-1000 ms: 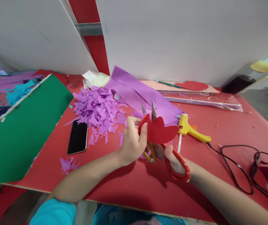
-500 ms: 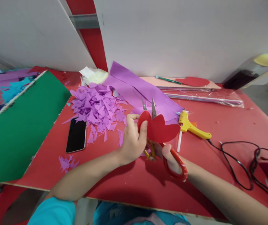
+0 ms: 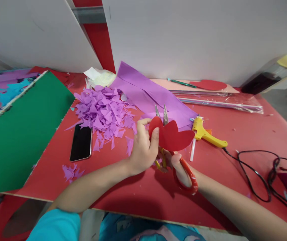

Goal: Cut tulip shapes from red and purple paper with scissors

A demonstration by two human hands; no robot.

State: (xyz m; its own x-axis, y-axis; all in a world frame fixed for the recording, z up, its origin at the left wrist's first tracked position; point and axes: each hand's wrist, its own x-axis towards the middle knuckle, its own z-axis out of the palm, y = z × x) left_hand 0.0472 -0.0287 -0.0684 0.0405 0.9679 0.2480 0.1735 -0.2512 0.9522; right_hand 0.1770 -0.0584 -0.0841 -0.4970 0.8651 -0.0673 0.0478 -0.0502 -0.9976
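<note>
Pinched between the thumb and fingers of my left hand (image 3: 145,147) is a red paper cutout (image 3: 173,137) with a rounded, lobed edge. My right hand (image 3: 180,165) grips scissors (image 3: 192,177) with red and yellow handles, thumb through the red loop. The scissor blades stick up past the paper's far edge, slightly apart, with part of them hidden behind the paper. Below and behind the cutout, the fingers of my right hand are partly covered. Just beyond the blades lies a large purple paper sheet (image 3: 143,87).
A heap of purple paper scraps (image 3: 103,110) lies left of my hands, beside a black phone (image 3: 81,142). A green board (image 3: 25,140) covers the left side. To the right are a yellow glue gun (image 3: 207,135) with its cord (image 3: 256,182) and a dark-filled bottle (image 3: 264,80).
The scissor blades are closer together than before. The paper and my hands have stayed almost in place, with the view shifted slightly.
</note>
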